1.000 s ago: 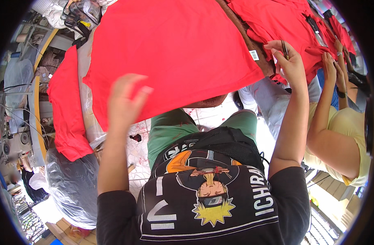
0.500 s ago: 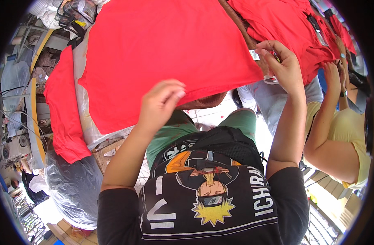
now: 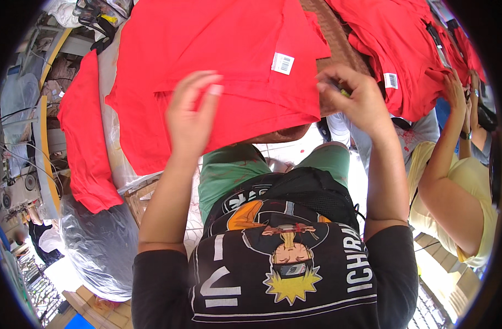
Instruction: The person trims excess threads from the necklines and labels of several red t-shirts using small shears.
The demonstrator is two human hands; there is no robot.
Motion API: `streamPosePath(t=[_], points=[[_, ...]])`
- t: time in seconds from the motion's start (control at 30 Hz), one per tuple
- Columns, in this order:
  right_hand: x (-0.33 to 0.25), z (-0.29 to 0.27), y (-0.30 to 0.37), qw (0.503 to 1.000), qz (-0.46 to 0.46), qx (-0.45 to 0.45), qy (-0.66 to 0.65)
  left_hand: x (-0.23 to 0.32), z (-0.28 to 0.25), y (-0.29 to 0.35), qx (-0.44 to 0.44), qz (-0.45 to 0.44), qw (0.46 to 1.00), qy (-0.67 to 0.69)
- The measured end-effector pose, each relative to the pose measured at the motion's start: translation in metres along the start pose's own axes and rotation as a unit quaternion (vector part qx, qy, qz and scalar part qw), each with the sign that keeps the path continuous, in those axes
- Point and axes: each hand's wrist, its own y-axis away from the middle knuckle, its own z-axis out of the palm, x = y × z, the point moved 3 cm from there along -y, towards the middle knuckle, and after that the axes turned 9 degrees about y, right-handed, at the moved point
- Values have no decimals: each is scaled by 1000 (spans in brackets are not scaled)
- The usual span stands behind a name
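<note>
A red garment (image 3: pixel 218 41) lies spread in front of me, its near right part folded over on itself. A white barcode label (image 3: pixel 283 63) lies face up on its right side. My left hand (image 3: pixel 192 115) hovers over the near edge of the cloth, fingers apart and holding nothing. Just right of the garment, my right hand (image 3: pixel 358 98) is curled round a small dark and yellow-green object (image 3: pixel 342 91). Its kind is mostly hidden by the fingers. Whether either hand touches the cloth, I cannot tell.
Another red garment piece (image 3: pixel 86 137) hangs at the left edge of the work surface, above a large plastic-wrapped bundle (image 3: pixel 100 247). At right, a person in yellow (image 3: pixel 454 192) handles more red garments (image 3: pixel 393 49). A brown padded surface (image 3: pixel 336 33) shows between the two piles.
The garment's right part has been folded over toward the left, and its label now lies flat on top. My left hand has moved left and up; my right hand has shifted slightly left.
</note>
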Motion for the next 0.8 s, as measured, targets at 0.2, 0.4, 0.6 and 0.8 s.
streamPosePath(t=[0.2, 0.4, 0.6, 0.8], points=[[4, 28, 7, 995, -43, -50, 79, 25, 66, 14, -164, 43, 985, -40], [17, 34, 9, 995, 8, -87, 43, 11, 74, 17, -173, 20, 982, -71], [20, 34, 11, 997, -25, -70, 22, -5, 24, 0, -250, 2, 956, -156], [-19, 10, 5, 994, -13, -87, 60, 7, 29, -5, -137, -51, 987, -62]])
